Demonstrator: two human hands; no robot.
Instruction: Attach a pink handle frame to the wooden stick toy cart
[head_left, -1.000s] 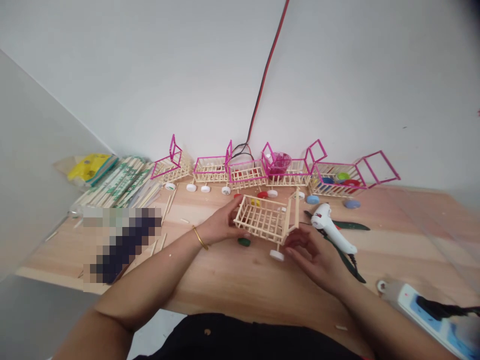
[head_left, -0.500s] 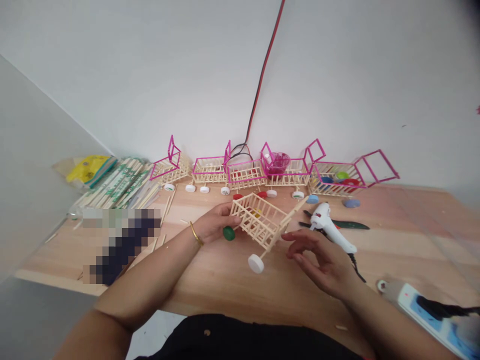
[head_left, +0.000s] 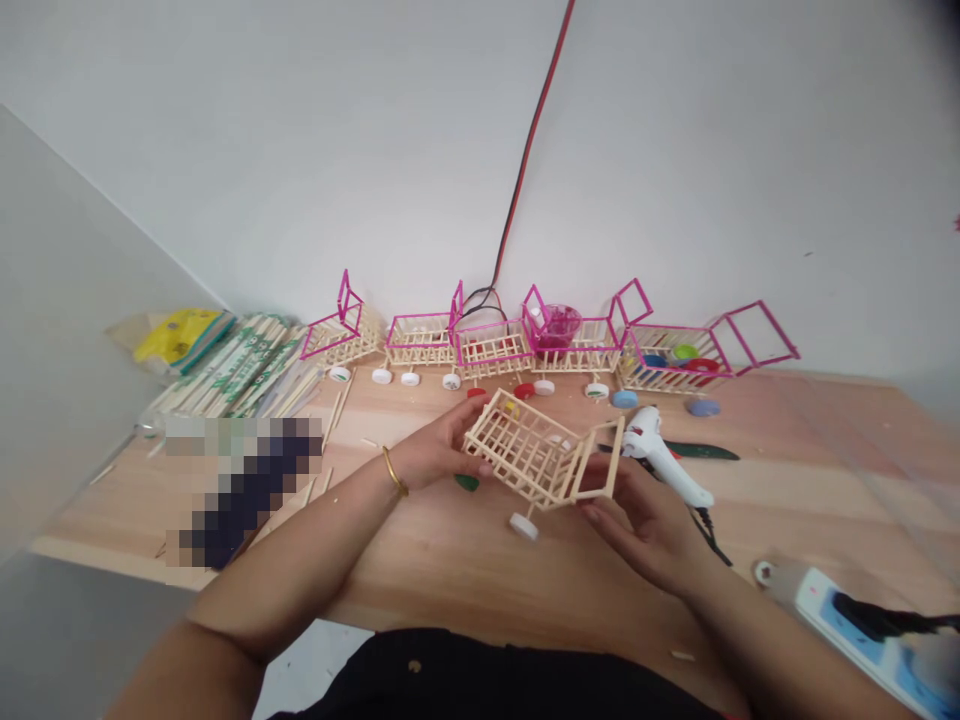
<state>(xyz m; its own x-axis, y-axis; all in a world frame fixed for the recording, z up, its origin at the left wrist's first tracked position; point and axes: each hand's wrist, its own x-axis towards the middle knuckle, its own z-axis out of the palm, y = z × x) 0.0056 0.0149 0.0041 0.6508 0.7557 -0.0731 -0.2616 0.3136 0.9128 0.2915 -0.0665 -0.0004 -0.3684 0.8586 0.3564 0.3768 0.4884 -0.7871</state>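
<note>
A small stick-built shopping cart of plain, unpainted wood is tilted above the table, its basket turned toward me. My left hand is closed on the basket's left end, thumb in front. At the right end, my right hand has its thumb and fingers about the lower corner of the cart's handle frame; its fingertips are partly hidden behind the sticks. Bottle caps serve as wheels: a white cap hangs below the front, and a green cap shows under my left hand.
Several carts with magenta-painted rims line the wall. A white glue gun lies right, beside dark green-handled pliers. A power strip is at the lower right. Bundled sticks and a yellow packet lie left on the wooden table.
The cart has tipped so its open top and handle face me more. My right hand, apart from it before, has come onto the handle corner; my left hand keeps its hold.
</note>
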